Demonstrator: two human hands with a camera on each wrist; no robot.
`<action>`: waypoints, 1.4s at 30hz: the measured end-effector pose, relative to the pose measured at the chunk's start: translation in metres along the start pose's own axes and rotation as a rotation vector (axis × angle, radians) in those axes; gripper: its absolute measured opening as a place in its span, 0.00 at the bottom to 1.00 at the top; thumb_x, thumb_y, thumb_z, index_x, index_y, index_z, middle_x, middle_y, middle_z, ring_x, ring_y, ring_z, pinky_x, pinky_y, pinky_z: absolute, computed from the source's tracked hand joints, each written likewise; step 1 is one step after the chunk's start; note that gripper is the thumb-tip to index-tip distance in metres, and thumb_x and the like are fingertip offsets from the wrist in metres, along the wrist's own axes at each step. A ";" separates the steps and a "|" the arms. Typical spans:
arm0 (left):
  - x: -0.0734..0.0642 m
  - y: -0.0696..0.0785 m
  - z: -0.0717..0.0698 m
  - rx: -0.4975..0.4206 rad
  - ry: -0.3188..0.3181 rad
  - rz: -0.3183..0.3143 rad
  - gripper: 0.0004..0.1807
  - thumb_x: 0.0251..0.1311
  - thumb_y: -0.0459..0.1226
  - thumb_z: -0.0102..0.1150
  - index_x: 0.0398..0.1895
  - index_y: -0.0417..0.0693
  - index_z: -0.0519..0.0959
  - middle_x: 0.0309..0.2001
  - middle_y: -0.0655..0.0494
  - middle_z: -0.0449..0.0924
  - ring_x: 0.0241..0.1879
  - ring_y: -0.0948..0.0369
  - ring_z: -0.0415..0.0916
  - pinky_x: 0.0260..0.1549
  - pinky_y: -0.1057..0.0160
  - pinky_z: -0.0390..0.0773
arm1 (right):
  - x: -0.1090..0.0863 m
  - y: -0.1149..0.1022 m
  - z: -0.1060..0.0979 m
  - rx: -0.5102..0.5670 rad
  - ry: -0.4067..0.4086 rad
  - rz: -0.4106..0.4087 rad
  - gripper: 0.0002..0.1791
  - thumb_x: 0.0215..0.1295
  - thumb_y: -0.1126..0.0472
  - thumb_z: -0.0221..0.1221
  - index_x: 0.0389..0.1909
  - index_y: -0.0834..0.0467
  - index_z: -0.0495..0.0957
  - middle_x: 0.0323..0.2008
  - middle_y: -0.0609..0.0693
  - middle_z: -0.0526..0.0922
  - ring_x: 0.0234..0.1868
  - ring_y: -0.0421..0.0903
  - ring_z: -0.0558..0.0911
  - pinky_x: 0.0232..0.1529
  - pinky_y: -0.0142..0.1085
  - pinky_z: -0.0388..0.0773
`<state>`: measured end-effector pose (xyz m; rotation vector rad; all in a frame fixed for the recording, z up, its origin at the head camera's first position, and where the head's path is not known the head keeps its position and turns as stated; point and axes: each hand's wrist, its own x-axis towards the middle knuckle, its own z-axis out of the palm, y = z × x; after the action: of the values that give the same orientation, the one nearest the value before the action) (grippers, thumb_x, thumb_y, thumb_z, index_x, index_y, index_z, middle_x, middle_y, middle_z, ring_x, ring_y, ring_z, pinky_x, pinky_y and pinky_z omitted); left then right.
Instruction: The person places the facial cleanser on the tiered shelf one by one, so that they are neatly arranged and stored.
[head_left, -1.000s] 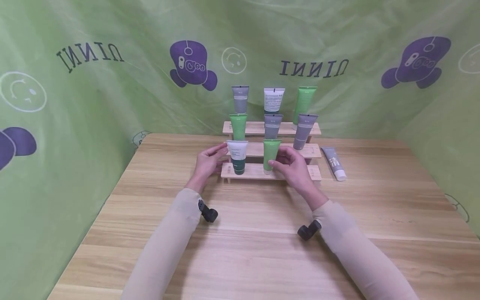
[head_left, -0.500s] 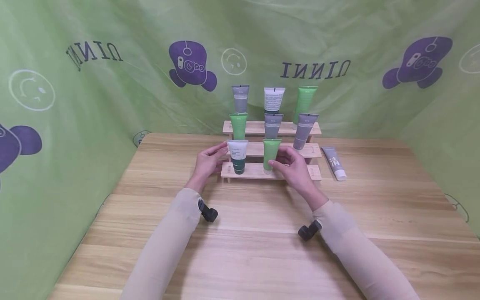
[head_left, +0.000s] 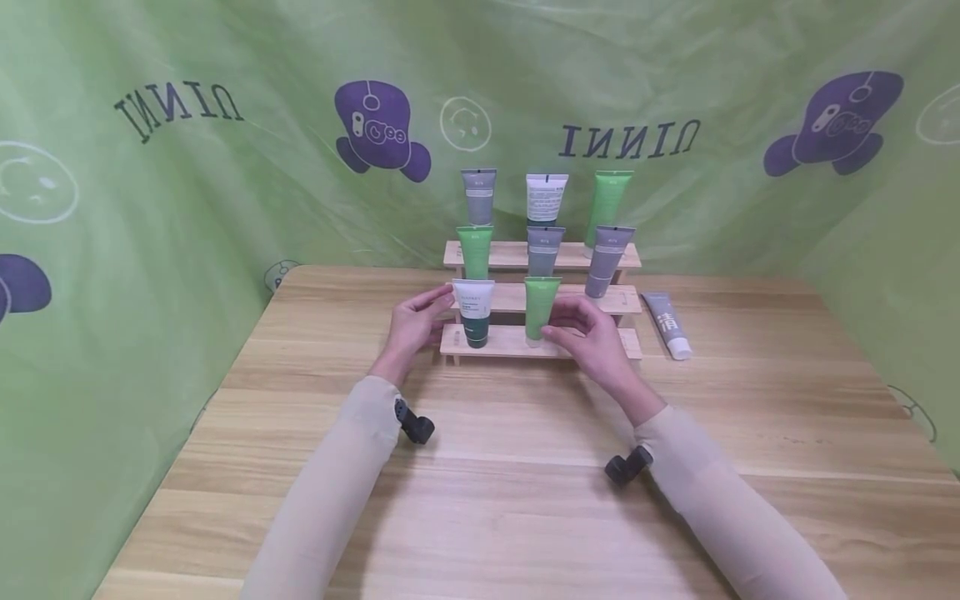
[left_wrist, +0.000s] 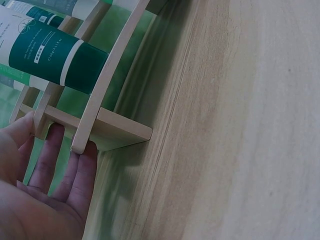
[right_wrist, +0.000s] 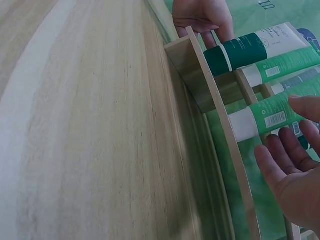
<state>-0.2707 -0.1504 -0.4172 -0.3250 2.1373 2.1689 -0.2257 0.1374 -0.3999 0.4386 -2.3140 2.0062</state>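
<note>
A three-step wooden stand (head_left: 506, 340) carries upright squeeze tubes. My left hand (head_left: 411, 327) grips the stand's left end; in the left wrist view its thumb (left_wrist: 22, 127) and fingers lie against the board ends. Close to that hand, a white and dark green tube (head_left: 474, 312) stands on the lowest step. My right hand (head_left: 592, 337) is beside a light green tube (head_left: 540, 308) on the same step. In the right wrist view, the fingers (right_wrist: 285, 150) of this hand are spread apart below the tube, and the thumb overlaps its upper part; I cannot tell whether it touches.
Grey, green and white tubes stand on the middle and top steps, including a leaning grey tube (head_left: 609, 262). Another grey tube (head_left: 667, 325) lies on the wooden table (head_left: 495, 500) right of the stand. A green printed cloth (head_left: 262, 192) hangs behind and at both sides.
My right hand has loosened from the light green tube and drawn slightly to the right. The tube stays upright on the lowest step. My left hand keeps its place.
</note>
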 end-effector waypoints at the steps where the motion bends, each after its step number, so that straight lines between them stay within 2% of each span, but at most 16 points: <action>1: 0.000 0.000 0.000 0.006 0.002 0.000 0.21 0.60 0.47 0.71 0.57 0.61 0.83 0.60 0.55 0.81 0.45 0.52 0.85 0.42 0.57 0.87 | -0.001 0.001 -0.001 0.002 -0.004 -0.005 0.23 0.61 0.74 0.66 0.57 0.68 0.74 0.52 0.63 0.81 0.54 0.55 0.80 0.57 0.33 0.79; 4: -0.001 -0.001 0.001 0.008 0.004 -0.002 0.21 0.60 0.47 0.71 0.57 0.61 0.83 0.60 0.54 0.81 0.46 0.51 0.85 0.42 0.57 0.87 | -0.006 0.001 -0.006 -0.006 -0.012 -0.012 0.22 0.62 0.73 0.66 0.56 0.69 0.74 0.52 0.64 0.81 0.55 0.56 0.80 0.57 0.31 0.79; 10: -0.004 0.000 0.002 0.018 0.017 -0.005 0.22 0.59 0.48 0.72 0.57 0.62 0.83 0.60 0.54 0.81 0.47 0.51 0.85 0.43 0.56 0.87 | -0.017 0.001 -0.014 -0.009 -0.004 -0.011 0.21 0.62 0.74 0.66 0.55 0.71 0.74 0.52 0.67 0.80 0.52 0.54 0.81 0.55 0.31 0.81; 17: -0.005 0.000 0.001 -0.004 0.022 -0.008 0.21 0.61 0.45 0.70 0.58 0.59 0.83 0.60 0.53 0.81 0.48 0.48 0.84 0.45 0.53 0.87 | -0.033 0.001 -0.028 -0.040 0.005 0.062 0.22 0.63 0.69 0.67 0.56 0.69 0.74 0.53 0.63 0.81 0.53 0.48 0.81 0.55 0.29 0.80; 27: -0.004 0.000 0.002 -0.023 0.013 -0.005 0.21 0.62 0.44 0.70 0.58 0.56 0.83 0.59 0.52 0.82 0.47 0.48 0.85 0.45 0.53 0.86 | -0.060 -0.002 -0.063 -0.021 -0.024 0.138 0.26 0.65 0.66 0.67 0.59 0.72 0.71 0.54 0.64 0.80 0.48 0.44 0.84 0.51 0.32 0.83; 34: -0.005 -0.001 0.000 -0.014 0.007 -0.026 0.21 0.62 0.45 0.70 0.58 0.59 0.83 0.60 0.54 0.81 0.47 0.52 0.85 0.44 0.56 0.87 | -0.079 0.003 -0.089 0.022 -0.032 0.182 0.26 0.67 0.67 0.65 0.60 0.74 0.68 0.52 0.63 0.81 0.48 0.47 0.86 0.49 0.41 0.85; 38: -0.005 0.000 0.000 -0.018 0.005 -0.022 0.21 0.62 0.44 0.69 0.59 0.58 0.82 0.60 0.53 0.81 0.47 0.51 0.85 0.44 0.56 0.87 | -0.087 0.009 -0.107 0.071 -0.020 0.187 0.23 0.68 0.69 0.63 0.60 0.72 0.69 0.51 0.58 0.82 0.48 0.48 0.86 0.49 0.42 0.85; 42: -0.004 0.000 0.001 -0.020 0.002 -0.021 0.21 0.62 0.45 0.70 0.59 0.58 0.83 0.60 0.53 0.81 0.49 0.50 0.84 0.46 0.54 0.86 | -0.093 0.014 -0.125 0.076 0.000 0.190 0.19 0.68 0.70 0.62 0.58 0.64 0.73 0.51 0.55 0.82 0.48 0.45 0.85 0.48 0.40 0.85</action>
<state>-0.2669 -0.1490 -0.4158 -0.3498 2.1048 2.1813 -0.1585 0.2780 -0.4137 0.2301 -2.3675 2.1820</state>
